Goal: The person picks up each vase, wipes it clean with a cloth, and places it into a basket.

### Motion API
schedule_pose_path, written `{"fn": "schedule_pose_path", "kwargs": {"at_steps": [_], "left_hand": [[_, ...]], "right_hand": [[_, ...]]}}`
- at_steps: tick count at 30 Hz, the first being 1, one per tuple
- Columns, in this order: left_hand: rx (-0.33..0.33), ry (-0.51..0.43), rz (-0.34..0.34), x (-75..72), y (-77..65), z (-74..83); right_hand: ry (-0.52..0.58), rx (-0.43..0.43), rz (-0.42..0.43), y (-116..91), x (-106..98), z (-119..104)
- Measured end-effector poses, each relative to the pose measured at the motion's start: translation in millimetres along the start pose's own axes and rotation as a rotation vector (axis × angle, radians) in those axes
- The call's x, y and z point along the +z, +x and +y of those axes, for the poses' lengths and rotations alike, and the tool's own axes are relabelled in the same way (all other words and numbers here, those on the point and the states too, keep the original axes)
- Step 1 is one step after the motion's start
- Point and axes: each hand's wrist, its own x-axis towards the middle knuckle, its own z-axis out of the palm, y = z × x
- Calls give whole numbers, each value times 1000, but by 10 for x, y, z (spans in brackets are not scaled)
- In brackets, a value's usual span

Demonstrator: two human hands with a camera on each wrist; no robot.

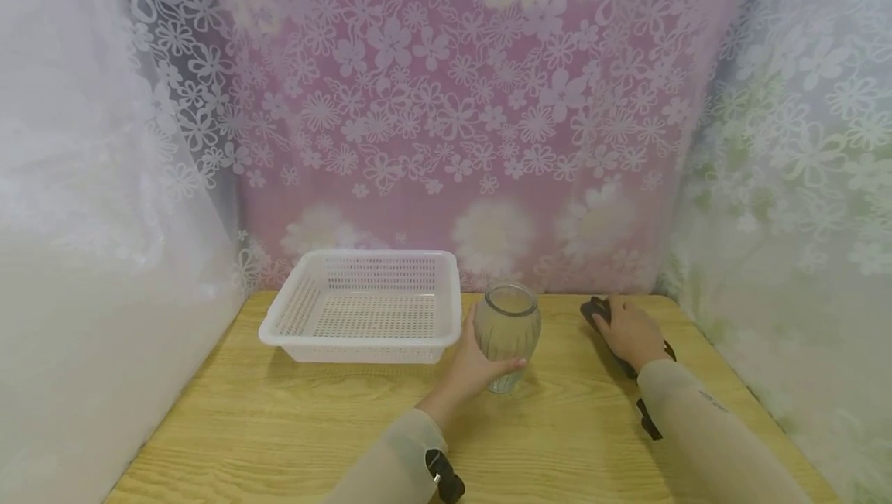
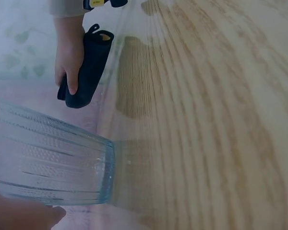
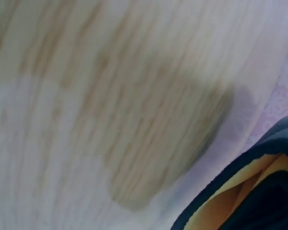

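Observation:
A clear ribbed glass vase (image 1: 512, 337) stands upright near the middle of the wooden table, its base right at the tabletop. My left hand (image 1: 474, 361) grips it from the left side, thumb across the front. To the right, my right hand (image 1: 632, 334) holds a dark rolled cloth (image 1: 595, 310) from above. In the left wrist view this cloth (image 2: 93, 62) has a small loop at one end, and the thumb and fingers clasp its other end. The right wrist view shows an orange inner layer (image 3: 245, 191) between its dark folds; the right hand itself is out of that view.
Left of the vase sits a white perforated plastic basket (image 1: 362, 341), close beside my left hand. Flowered curtains enclose the wooden table (image 1: 313, 434) at the back and both sides. A black strap (image 1: 650, 419) hangs by my right sleeve.

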Motion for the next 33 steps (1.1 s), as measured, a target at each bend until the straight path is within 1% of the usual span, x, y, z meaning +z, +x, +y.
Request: {"fn": "schedule_pose_path", "kwargs": {"at_steps": [4,9,18,24,28,33], "left_hand": [[1,-55,-8,7,31,-54],[-8,-90,-24,-1,43,-63],[-3,-85,-47,-7,30,-39],[-7,-84,-55,-9,13,-16],[-3,-90,-54,-9,8,-1],[4,-98,-50,-2,3,17]], "right_hand": [[3,21,-21,-22,26,14],[-5,22,-24,-33,42,30],[2,61,-86,-52,126,88],[-2,62,-102,-74,176,73],[7,73,-119,-93,182,65],[24,107,-173,-118,147,29]]}}
